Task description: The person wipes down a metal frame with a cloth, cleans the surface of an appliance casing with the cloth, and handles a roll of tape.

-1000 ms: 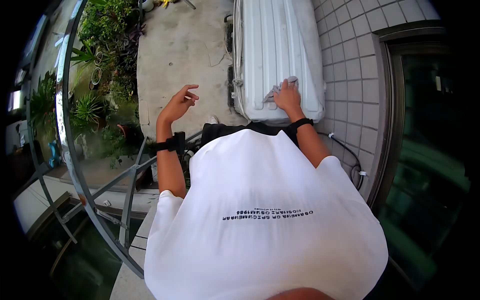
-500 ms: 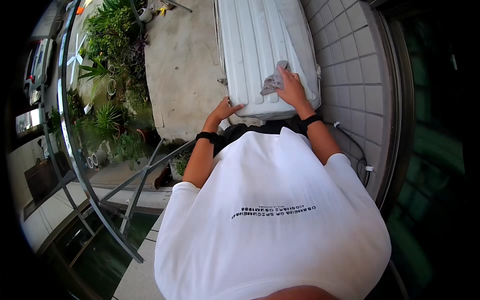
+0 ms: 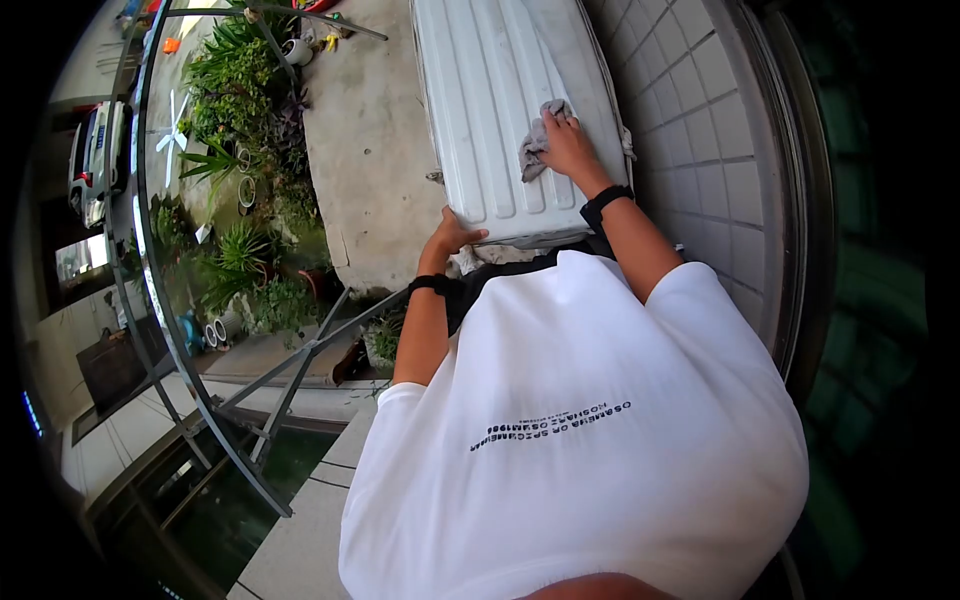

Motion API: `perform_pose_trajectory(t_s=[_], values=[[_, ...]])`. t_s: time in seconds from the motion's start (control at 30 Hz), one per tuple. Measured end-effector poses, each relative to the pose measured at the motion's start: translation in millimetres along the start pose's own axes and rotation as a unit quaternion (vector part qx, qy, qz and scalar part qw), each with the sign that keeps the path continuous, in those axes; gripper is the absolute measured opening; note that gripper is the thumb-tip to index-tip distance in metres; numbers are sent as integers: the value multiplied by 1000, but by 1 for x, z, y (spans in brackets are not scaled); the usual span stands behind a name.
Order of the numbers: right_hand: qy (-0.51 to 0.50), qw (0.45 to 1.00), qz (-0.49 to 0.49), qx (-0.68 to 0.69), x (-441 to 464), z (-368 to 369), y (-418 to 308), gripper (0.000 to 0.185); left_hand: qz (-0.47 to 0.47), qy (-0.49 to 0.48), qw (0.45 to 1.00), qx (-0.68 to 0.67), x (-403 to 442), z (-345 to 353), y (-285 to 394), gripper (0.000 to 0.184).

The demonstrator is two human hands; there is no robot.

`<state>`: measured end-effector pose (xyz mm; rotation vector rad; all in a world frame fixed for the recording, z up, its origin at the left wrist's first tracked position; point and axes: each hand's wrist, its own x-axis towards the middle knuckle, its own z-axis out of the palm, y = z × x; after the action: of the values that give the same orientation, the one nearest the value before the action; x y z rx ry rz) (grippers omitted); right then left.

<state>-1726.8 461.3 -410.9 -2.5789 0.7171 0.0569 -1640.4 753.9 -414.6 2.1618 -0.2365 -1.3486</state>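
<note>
A long white casing (image 3: pixel 484 130) with raised ribs along its top lies in front of me, dusty grey at its edges. My right hand (image 3: pixel 570 148) is closed on a crumpled grey rag (image 3: pixel 536 158), pressed to the ribbed top right of its middle. At the casing's near left corner, my left hand (image 3: pixel 450 238) grips the edge, thumb on top and fingers down the side, partly hidden. Both wrists wear black bands.
A grey tiled wall (image 3: pixel 690 110) runs close along the casing's right side. To the left are a concrete floor (image 3: pixel 365 150), potted plants (image 3: pixel 245 250) and a metal railing (image 3: pixel 150 240). A white ceiling-fan-like object (image 3: pixel 172 135) lies beyond the railing.
My right hand has slid the rag a little farther from me along the top, and the rag looks more bunched. My left hand keeps the same corner. The whole view has shifted slightly.
</note>
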Motion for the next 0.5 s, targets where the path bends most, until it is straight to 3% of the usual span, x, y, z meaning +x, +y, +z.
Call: perform_pose_trajectory(t_s=[0.13,0.23,0.27,0.4,0.5], values=[[24,999,-4,28,22,-3,1,84,-5,-13,999,46,17,-2,-19,114],[15,999,-33,39,5,-5,17,73,112,17,993,-19,38,4,-60,120],[0,999,-39,33,-10,-8,21,73,98,34,990,-94,35,9,-67,127],[-81,996,-14,-18,-71,-21,9,74,-113,57,987,-96,-4,11,-36,137],[27,995,-61,-76,-84,17,17,78,-127,-2,973,-192,-11,15,-41,129]])
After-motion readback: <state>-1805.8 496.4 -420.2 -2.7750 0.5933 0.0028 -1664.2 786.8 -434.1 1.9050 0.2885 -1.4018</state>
